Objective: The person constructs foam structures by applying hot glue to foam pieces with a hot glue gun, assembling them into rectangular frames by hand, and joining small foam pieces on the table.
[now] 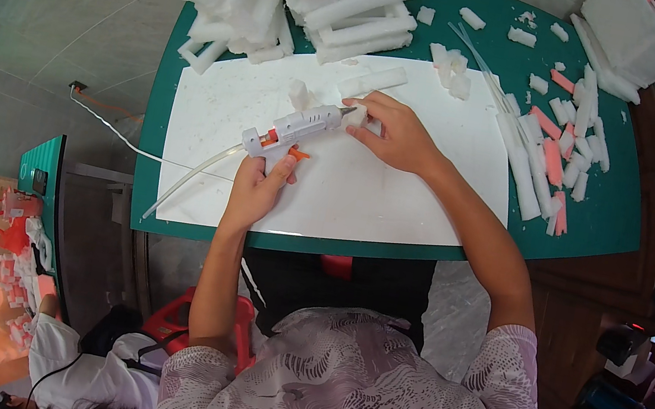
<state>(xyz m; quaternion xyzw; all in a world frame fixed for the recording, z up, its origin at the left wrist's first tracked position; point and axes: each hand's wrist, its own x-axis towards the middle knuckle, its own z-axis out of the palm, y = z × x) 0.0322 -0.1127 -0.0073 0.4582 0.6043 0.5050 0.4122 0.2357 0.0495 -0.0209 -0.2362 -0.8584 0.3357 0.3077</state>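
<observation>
My left hand (256, 192) is closed round the handle of a white hot glue gun (302, 126) with an orange trigger. A long translucent glue stick (197, 175) sticks out of its back end. Between the fingers of my right hand (399, 134) is a small white foam piece (354, 118), right at the gun's nozzle. My fingers partly hide that piece. Just beyond the gun, another small foam chunk (300, 95) rests on the white board (370, 212). A longer flat foam strip (373, 82) lies behind my right hand.
White foam strips (345, 6) are piled high at the back left of the green table (608, 201). Spare glue sticks (481, 56) and white and pink foam pieces (552, 161) lie to the right. A white cord (132, 144) runs from the wall. Another person (97, 370) sits at lower left.
</observation>
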